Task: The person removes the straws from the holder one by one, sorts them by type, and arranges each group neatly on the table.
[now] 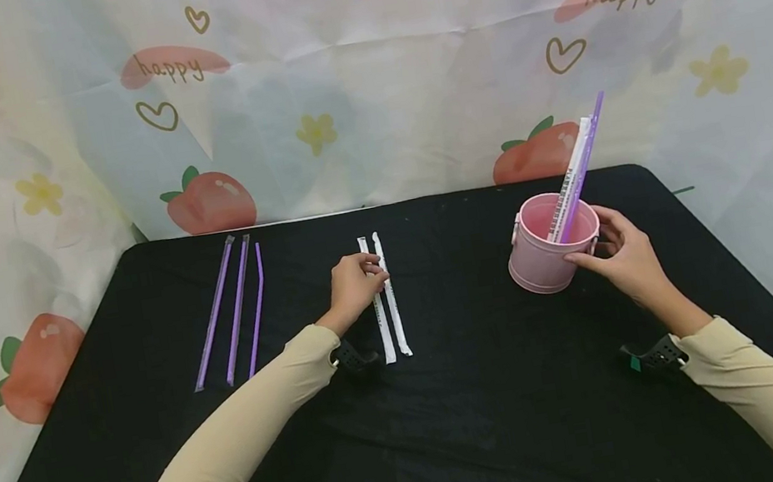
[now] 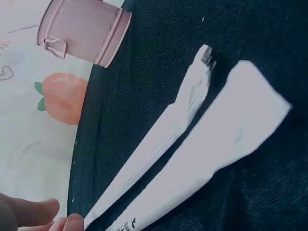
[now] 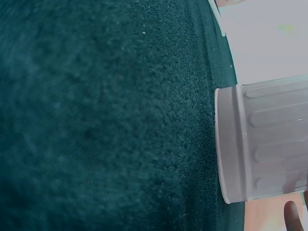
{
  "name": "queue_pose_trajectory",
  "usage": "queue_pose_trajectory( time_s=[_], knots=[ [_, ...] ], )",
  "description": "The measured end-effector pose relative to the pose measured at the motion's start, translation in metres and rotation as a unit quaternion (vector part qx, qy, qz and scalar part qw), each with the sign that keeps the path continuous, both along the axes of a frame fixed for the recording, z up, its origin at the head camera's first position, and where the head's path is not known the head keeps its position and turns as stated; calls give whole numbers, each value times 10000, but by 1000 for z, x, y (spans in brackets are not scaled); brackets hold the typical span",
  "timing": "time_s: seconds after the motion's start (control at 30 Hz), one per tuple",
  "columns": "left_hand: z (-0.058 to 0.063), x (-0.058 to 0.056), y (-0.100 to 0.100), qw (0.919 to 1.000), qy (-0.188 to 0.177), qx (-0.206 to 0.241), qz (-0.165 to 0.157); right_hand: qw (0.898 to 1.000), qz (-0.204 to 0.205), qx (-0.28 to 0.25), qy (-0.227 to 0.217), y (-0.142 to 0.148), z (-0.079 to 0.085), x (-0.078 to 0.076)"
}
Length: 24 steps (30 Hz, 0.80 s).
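Two straws in white paper wrappers lie side by side on the black table. My left hand reaches over the left one and pinches the right one with its fingertips. In the left wrist view, fingertips meet the far end of that straw. On the right, my right hand grips a small pink bucket, thumb at the front and fingers around its right side. A white-wrapped straw and a purple straw lean in it. The right wrist view shows the bucket's ribbed side.
Three purple straws lie in a row at the table's left: one on the left, one in the middle, one on the right. Behind the table hangs a cloth with peach prints, close to its back edge.
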<state>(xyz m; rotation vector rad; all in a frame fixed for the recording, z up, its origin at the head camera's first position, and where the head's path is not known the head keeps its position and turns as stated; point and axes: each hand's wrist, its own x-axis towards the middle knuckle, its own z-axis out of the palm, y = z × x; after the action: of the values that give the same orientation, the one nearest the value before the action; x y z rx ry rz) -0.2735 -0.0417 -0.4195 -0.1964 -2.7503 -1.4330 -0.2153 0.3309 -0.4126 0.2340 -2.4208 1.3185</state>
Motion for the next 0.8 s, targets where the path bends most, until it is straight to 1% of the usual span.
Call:
queue_pose_trajectory(
  time_s=[0.07,0.1,0.23,0.3,0.33,0.43,0.6,0.7,0.8],
  knots=[
    [0,-1,0,10000,68,-1,-8,10000,-16,16,-18,-1,1,1],
    [0,-1,-1,9999,123,9,-10,10000,-10,7,-20,-4,5,3],
    [0,-1,-1,9989,470,51,-22,10000,-30,22,-53,-5,6,4],
    [1,-1,0,9976,679,108,-47,10000,-18,19,-47,-5,6,4],
    [2,-1,0,9969,764,153,-67,10000,-22,35,-50,-2,3,2],
    [3,-1,1,9945,982,327,-147,10000,23,21,-27,-1,2,2],
    [6,-1,2,9873,1359,715,-397,10000,8,31,-21,-1,1,0],
    [7,-2,2,9803,1556,1040,-630,10000,-8,31,-17,-1,1,0],
    [7,-4,2,9731,1651,1330,-898,10000,-19,51,-27,-1,0,0]
  ],
)
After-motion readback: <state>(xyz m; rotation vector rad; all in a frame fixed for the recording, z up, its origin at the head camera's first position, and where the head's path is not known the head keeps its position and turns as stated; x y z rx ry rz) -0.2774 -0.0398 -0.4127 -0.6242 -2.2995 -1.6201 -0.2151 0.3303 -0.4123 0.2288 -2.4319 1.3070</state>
